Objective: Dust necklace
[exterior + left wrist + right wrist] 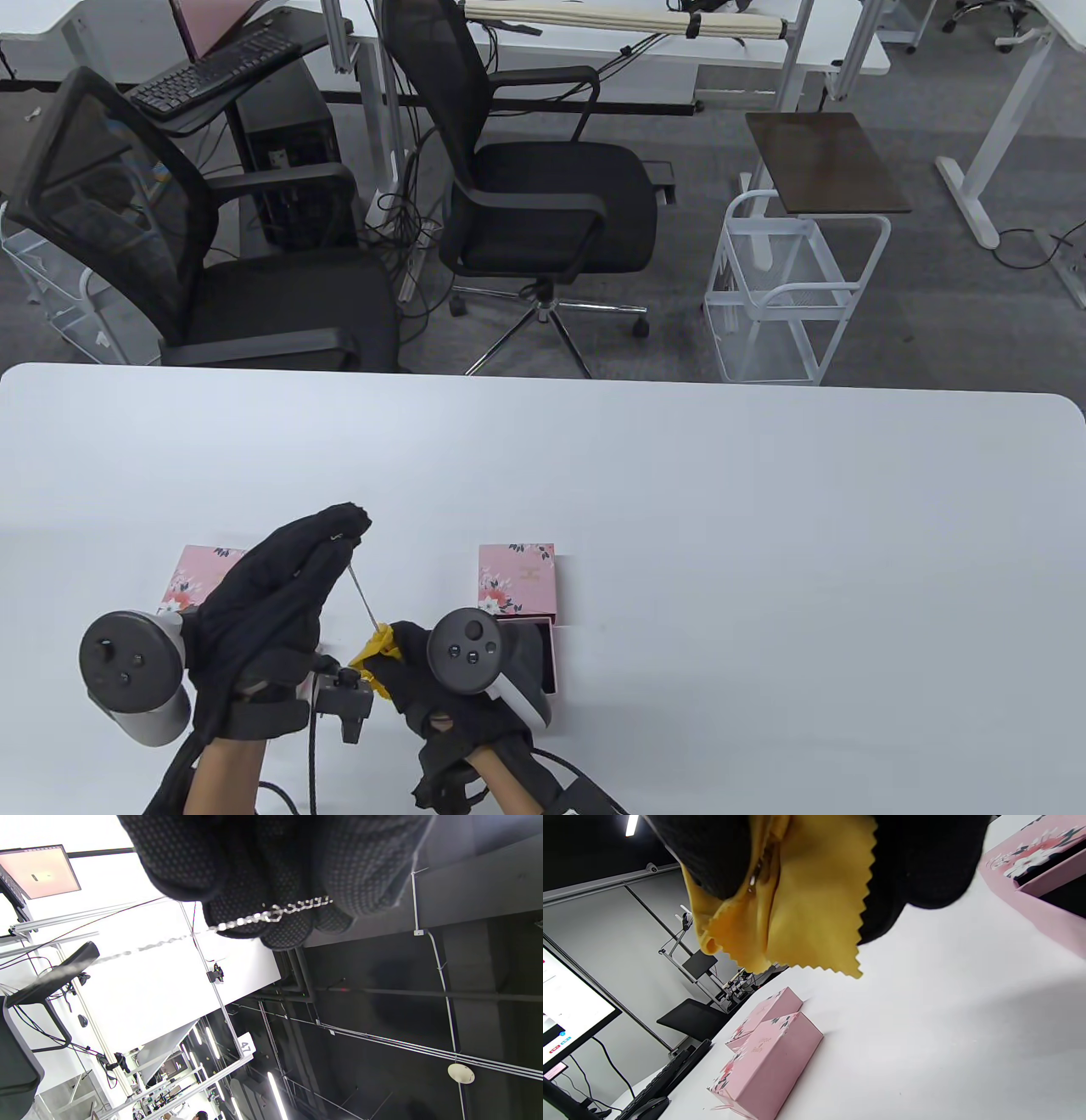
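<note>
Table view: left hand (280, 586) pinching necklace (363, 597) taut above worktop (679, 509); right hand (441, 679) gripping yellow cloth (377, 649) around chain's lower end.

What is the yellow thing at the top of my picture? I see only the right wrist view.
Observer: A yellow cloth, pinched in the right hand around a necklace.
Operator: Where does the chain go?
Observer: Up and left, taut, to the left hand.
Operator: How is it held there?
Observer: The left wrist view shows the chain lying across gloved fingertips.
</note>
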The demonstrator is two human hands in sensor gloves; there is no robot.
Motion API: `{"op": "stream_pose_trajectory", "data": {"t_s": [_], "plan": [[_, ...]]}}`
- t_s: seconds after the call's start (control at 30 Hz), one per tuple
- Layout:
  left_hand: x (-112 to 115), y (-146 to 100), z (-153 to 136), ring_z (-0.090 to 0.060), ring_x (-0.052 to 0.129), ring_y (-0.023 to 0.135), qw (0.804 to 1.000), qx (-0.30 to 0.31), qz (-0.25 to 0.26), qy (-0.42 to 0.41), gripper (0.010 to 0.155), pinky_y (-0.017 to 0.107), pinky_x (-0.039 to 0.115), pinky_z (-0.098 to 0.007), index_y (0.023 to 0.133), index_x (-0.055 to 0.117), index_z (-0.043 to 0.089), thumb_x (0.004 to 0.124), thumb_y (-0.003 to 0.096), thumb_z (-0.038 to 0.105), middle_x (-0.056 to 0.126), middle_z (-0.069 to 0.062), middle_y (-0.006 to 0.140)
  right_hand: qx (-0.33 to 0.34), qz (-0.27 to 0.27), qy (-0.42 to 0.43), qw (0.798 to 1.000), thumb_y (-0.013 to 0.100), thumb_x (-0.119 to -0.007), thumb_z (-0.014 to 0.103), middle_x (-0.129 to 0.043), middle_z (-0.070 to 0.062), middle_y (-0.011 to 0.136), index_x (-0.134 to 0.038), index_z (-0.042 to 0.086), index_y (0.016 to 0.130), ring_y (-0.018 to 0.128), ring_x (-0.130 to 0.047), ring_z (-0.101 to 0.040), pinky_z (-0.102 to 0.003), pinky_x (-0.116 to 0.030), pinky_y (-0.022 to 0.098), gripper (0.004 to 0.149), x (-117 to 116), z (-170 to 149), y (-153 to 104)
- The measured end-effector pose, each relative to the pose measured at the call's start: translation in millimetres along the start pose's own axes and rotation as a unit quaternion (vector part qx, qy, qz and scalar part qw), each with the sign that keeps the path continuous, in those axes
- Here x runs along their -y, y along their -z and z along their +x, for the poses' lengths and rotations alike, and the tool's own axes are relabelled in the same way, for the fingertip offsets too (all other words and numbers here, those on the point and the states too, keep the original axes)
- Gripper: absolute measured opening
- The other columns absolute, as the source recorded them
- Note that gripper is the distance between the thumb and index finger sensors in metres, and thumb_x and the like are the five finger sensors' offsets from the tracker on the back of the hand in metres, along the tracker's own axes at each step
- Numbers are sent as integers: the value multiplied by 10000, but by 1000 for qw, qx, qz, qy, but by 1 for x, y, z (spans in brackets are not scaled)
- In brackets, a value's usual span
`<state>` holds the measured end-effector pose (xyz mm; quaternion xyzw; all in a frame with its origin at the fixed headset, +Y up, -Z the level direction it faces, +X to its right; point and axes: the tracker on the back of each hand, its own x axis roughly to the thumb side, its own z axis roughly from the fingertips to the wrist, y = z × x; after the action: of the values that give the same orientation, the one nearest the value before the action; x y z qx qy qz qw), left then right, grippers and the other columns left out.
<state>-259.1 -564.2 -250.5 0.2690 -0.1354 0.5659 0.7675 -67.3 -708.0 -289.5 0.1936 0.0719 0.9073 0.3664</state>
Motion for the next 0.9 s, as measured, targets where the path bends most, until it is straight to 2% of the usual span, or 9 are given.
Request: {"op": "stream_pose_trajectory", "data": {"t_s": [0.1, 0.2, 0.4, 0.63, 0.77, 0.9], "plan": [[-1, 0, 0, -197, 969, 756, 1000, 0, 8, 5, 364, 547, 847, -403, 866, 928, 318, 866, 534, 452, 1014, 17, 869, 11, 7, -38, 999, 642, -765, 333, -933, -176, 778, -740, 59, 963, 573, -957, -365, -509, -795, 513, 422, 1, 4, 0], [-2, 0, 1, -197, 969, 754, 1000, 4, 14, 7, 364, 547, 848, -401, 867, 926, 320, 866, 533, 452, 1013, 18, 870, 9, 10, -33, 999, 637, -775, 295, -908, -197, 828, -714, 48, 990, 622, -944, -388, -525, -783, 537, 436, 1, 5, 0], [-5, -1, 2, -190, 970, 748, 1000, 5, 25, 3, 364, 544, 848, -397, 867, 926, 320, 866, 534, 452, 1015, 18, 866, 0, 8, -40, 999, 644, -758, 373, -960, -166, 715, -779, 27, 913, 524, -974, -359, -510, -811, 490, 438, 0, 3, 0], [-11, -1, 0, -186, 971, 744, 999, 0, 38, -4, 364, 542, 848, -393, 870, 922, 321, 863, 536, 454, 1013, 21, 866, 9, 37, -61, 997, 624, -808, 286, -933, -198, 787, -738, 16, 963, 584, -963, -377, -518, -802, 520, 439, -3, 10, 0], [-18, -1, -1, -185, 972, 743, 999, -4, 46, -5, 363, 542, 848, -392, 871, 922, 322, 862, 538, 455, 1013, 21, 867, 17, 54, -70, 996, 630, -800, 343, -955, -171, 738, -771, 27, 929, 543, -973, -363, -509, -809, 500, 436, -7, 12, -1], [-28, 0, -3, -184, 973, 739, 998, -11, 54, -27, 365, 539, 849, -392, 872, 922, 321, 860, 539, 458, 1013, 20, 866, 21, 84, -110, 990, 631, -799, 346, -950, -176, 751, -769, 31, 934, 557, -967, -370, -513, -803, 506, 438, -17, 14, -1]]}}
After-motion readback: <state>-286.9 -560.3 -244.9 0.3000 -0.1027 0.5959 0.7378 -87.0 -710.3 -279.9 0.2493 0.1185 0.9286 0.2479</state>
